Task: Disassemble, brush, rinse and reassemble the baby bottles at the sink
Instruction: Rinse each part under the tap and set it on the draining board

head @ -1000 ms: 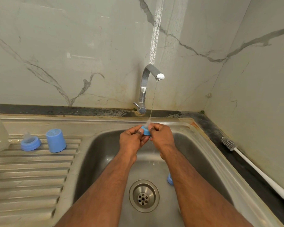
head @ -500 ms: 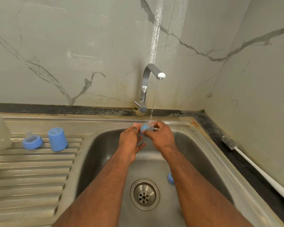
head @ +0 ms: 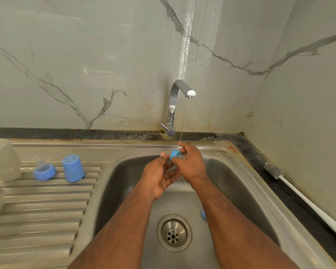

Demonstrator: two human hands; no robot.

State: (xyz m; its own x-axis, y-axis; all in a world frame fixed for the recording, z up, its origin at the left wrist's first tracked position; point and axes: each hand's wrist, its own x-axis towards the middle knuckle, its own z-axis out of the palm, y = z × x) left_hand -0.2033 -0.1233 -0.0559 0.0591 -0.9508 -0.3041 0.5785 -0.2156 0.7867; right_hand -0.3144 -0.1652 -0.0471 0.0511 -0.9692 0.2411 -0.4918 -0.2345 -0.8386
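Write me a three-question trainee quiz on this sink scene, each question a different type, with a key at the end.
1. True or false: the bottle brush lies on the dark counter to the right of the sink, and no hand touches it.
2. Multiple choice: what does the right hand hold under the stream from the tap? A) a small blue ring B) the blue cap C) the bottle brush
3. Fill in: the blue cap stands on the ___, with a blue collar and teat to its left.

Key: 1 true; 2 A; 3 drainboard.
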